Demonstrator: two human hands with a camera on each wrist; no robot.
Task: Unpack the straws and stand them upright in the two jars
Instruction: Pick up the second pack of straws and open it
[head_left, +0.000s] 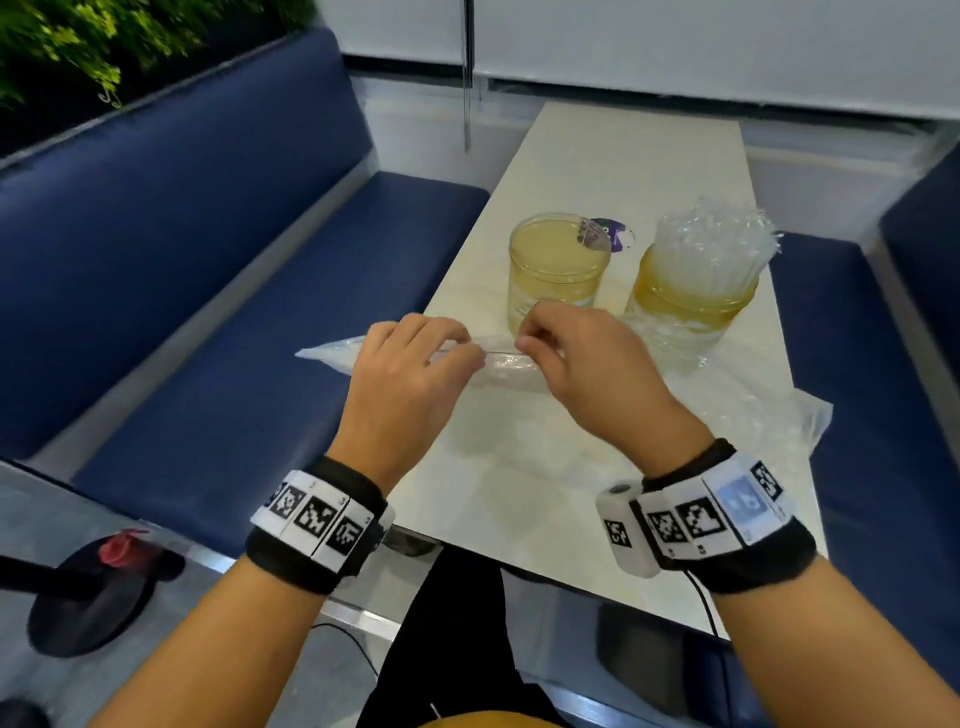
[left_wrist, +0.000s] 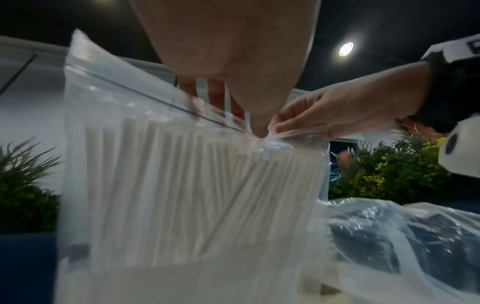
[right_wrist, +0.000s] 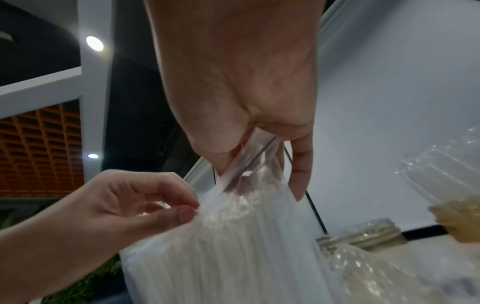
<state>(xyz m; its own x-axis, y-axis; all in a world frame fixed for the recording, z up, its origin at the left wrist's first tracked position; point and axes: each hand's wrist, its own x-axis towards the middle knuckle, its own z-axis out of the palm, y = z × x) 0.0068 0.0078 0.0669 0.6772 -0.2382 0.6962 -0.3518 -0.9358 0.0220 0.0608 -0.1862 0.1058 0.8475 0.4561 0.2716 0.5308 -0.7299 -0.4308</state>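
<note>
A clear zip bag (head_left: 332, 356) (left_wrist: 161, 185) (right_wrist: 233, 246) full of white straws (left_wrist: 182, 174) stands on the table's left edge. My left hand (head_left: 415, 364) (left_wrist: 257, 127) (right_wrist: 179, 211) pinches one lip of its zip strip. My right hand (head_left: 561, 348) (right_wrist: 249, 156) (left_wrist: 293, 125) pinches the lip beside it. Behind the hands stands an empty yellow-tinted jar (head_left: 558, 270). To its right a second jar (head_left: 691, 306) (right_wrist: 457, 218) holds several wrapped straws (head_left: 711, 239) upright.
The pale table (head_left: 639, 150) runs away from me between two blue benches (head_left: 182, 218). Crumpled clear plastic wrap (head_left: 758, 421) (left_wrist: 405, 236) lies at the table's right edge. A purple sticker (head_left: 618, 236) sits behind the empty jar. A black stand base (head_left: 88, 597) is on the floor at left.
</note>
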